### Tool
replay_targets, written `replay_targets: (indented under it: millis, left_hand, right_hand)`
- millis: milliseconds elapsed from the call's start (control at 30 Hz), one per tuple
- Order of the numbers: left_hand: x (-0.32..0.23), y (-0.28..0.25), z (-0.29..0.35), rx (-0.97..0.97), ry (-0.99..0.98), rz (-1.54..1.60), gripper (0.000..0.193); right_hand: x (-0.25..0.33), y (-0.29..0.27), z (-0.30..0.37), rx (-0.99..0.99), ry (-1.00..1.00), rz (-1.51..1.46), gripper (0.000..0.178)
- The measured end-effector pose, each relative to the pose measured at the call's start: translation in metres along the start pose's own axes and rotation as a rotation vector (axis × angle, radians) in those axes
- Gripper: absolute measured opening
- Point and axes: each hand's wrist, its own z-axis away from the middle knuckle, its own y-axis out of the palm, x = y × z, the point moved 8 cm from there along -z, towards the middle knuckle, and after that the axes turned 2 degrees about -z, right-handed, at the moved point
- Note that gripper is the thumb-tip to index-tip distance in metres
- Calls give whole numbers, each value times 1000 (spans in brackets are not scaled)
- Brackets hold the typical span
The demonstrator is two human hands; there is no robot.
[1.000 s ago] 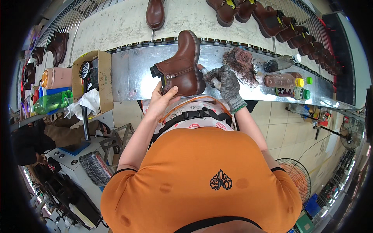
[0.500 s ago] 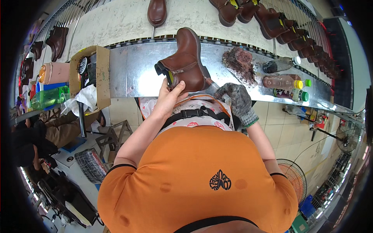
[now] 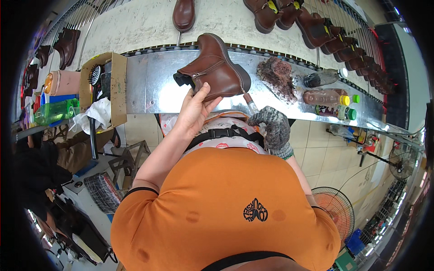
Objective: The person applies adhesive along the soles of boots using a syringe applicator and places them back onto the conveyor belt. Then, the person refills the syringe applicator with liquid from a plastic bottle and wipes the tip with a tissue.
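Note:
A brown leather ankle boot [image 3: 221, 79] with a side zip is tilted above the metal bench, its toe pointing away and its sole to the right. Bare, my left hand [image 3: 197, 106] is closed on it by the ankle shaft, thumb on the side facing me. A grey knit glove covers my right hand [image 3: 273, 128], whose fingers are closed round a small brush [image 3: 251, 104] with a brown tip. That tip is at the lower edge of the boot's heel; whether it touches, I cannot tell.
Right of the boot lies a brown-stained rag heap [image 3: 280, 77], then several bottles [image 3: 323, 96] near the bench's right end. A cardboard box [image 3: 119, 97] with a hairbrush [image 3: 94, 76] stands left. More boots [image 3: 312, 28] line the conveyor behind. A fan [image 3: 337, 212] stands at lower right.
The boot has turned, its toe swinging left and its heel rising to the right. My right hand has dropped slightly toward me with the brush, which now shows more.

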Motion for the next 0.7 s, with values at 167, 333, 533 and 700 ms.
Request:
replay_targets:
  millis: [167,333,533,700]
  left_hand:
    - [-4,4,1,23,6,62,44]
    - [-9,6,-3,99,-17,133,42]
    - [-29,8,-11,164,-47,121,40]
    - [-71,16,-81,191,87,-90,43]
  right_hand:
    - [-3,0,2,6,0,-82,45]
    - [-18,-3,5,-38,197,-408,33]
    - [-87,-16,41,-585,732,-1262,62]
    - [-100,-9,26,-482,616,-807,50]
